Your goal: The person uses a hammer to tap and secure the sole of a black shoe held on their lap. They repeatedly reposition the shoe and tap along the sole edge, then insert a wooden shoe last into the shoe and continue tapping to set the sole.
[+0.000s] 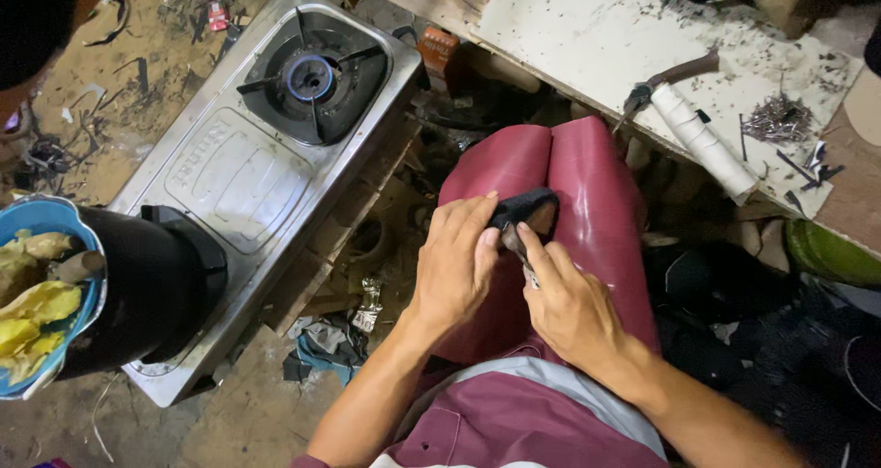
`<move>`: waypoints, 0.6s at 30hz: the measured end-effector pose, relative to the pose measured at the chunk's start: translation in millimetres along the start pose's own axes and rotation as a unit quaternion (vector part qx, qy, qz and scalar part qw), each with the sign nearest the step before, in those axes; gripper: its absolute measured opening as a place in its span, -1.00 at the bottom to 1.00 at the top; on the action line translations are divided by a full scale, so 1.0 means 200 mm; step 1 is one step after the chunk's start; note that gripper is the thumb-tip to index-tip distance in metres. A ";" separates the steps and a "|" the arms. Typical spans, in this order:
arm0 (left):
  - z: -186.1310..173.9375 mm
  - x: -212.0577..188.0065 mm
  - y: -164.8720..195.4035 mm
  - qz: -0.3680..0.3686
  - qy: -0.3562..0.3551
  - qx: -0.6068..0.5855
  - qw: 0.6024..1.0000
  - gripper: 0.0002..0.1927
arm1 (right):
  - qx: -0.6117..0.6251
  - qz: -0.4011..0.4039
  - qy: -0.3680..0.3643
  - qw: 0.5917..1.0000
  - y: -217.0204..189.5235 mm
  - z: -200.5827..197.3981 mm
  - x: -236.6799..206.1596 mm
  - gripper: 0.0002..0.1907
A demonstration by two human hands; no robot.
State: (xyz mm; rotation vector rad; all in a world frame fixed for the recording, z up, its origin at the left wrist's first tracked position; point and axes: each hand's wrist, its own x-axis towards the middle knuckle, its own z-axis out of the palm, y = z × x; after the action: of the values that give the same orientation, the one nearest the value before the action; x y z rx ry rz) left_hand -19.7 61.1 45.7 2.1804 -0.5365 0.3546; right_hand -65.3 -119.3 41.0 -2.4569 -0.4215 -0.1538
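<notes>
Shoe piece (528, 207), black and small, sits on the person's maroon-clad lap (587, 193) near the frame's middle, pinched between both hands. Left hand (456, 266) lies at about 8 o'clock from it, fingers together and curled over its near edge, thumb pressed on top. Right hand (569, 303) is at about 5 o'clock from the piece, fingers closed round a thin metal tool (517, 248) whose tip meets the piece's underside; what kind of tool it is cannot be told.

At 10 o'clock from the hands stands a steel gas stove (229, 174) on a dirt floor, one burner (312, 78) bare, a black pot (147, 294) on the other end. At 9 o'clock, at the frame's edge, a blue bowl (57, 213) holds yellow lumps. At 1 o'clock a white board (596, 37) carries a hammer (674, 73), a white roll (702, 142) just beside it, and a heap of small nails (780, 117). Scraps litter the floor (340, 339) at 8 o'clock.
</notes>
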 end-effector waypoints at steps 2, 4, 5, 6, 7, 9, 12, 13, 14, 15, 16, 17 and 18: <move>-0.02 0.00 -0.01 -0.015 -0.006 -0.013 1.000 -0.65 | 0.001 -0.018 0.034 0.999 0.02 0.07 -0.02 -0.33; -0.02 0.01 0.00 -0.019 -0.013 -0.017 1.000 -0.68 | 0.001 -0.016 0.054 0.998 0.02 0.12 -0.05 -0.32; -0.03 0.00 0.00 -0.017 -0.018 -0.014 1.000 -0.69 | 0.004 -0.009 0.054 0.998 0.01 0.14 -0.06 -0.33; -0.03 0.00 0.01 -0.018 -0.024 -0.010 1.000 -0.69 | 0.008 -0.001 0.053 0.999 0.00 0.14 -0.07 -0.33; -0.03 -0.01 0.02 -0.016 -0.028 0.004 0.999 -0.68 | 0.012 0.007 0.051 0.999 -0.01 0.14 -0.08 -0.34; -0.02 -0.01 0.04 -0.009 -0.034 0.032 0.999 -0.66 | 0.143 0.121 0.004 0.982 -0.03 0.12 -0.09 -0.39; -0.01 -0.03 0.07 0.005 -0.024 0.044 0.999 -0.63 | 0.171 0.085 -0.007 0.982 -0.05 0.05 -0.12 -0.50; 0.00 -0.04 0.08 0.011 -0.023 0.045 0.999 -0.63 | 0.152 0.040 0.000 0.988 -0.05 0.03 -0.13 -0.55; 0.00 -0.04 0.08 0.018 -0.023 0.047 0.998 -0.63 | 0.150 0.051 -0.013 0.987 -0.05 0.02 -0.14 -0.50; 0.01 -0.04 0.08 0.025 -0.020 0.049 0.998 -0.63 | 0.148 0.060 -0.025 0.987 -0.05 0.01 -0.15 -0.45; 0.01 -0.04 0.08 0.028 -0.018 0.045 0.998 -0.62 | 0.146 0.067 -0.038 0.986 -0.05 0.01 -0.15 -0.41; 0.01 -0.04 0.08 0.030 -0.016 0.043 0.999 -0.62 | 0.098 0.059 -0.029 0.993 -0.05 0.02 -0.15 -0.40; 0.01 -0.05 0.07 0.031 -0.013 0.040 0.999 -0.62 | 0.051 0.050 -0.021 0.997 -0.06 0.04 -0.14 -0.39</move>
State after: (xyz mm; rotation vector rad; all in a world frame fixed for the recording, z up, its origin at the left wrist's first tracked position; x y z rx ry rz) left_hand -34.4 54.7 50.5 2.2521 -0.6147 0.3870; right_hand -95.5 -113.6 35.2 -2.3776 -0.3145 -0.0376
